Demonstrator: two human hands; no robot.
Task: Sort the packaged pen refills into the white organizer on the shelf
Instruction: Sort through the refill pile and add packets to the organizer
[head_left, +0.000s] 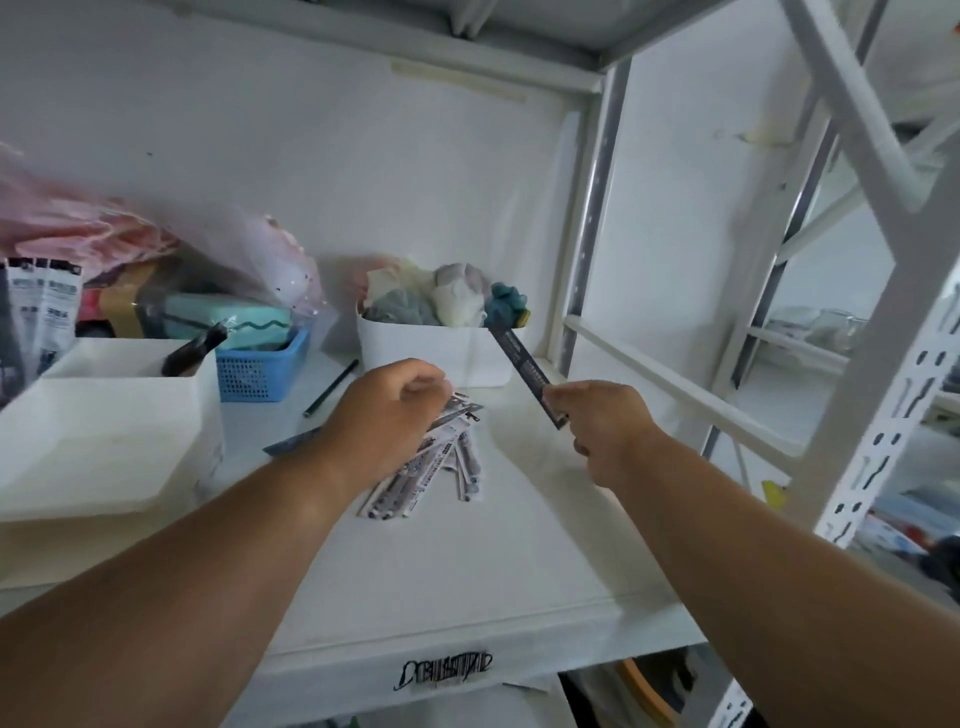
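Note:
A pile of packaged pen refills in white printed sleeves lies on the white shelf. My left hand is over the pile, its fingers curled and pinching the top end of one white packet. My right hand pinches a long dark refill packet, which is raised off the shelf and slants up to the left. The white organizer stands at the left edge, with a dark packet sticking out of its rear compartment. A dark packet lies partly hidden under my left wrist.
A blue basket with a green item sits behind the organizer, under plastic bags. A white bin of cloth items stands at the back. A black pen lies between them. White shelf uprights and rails run at the right.

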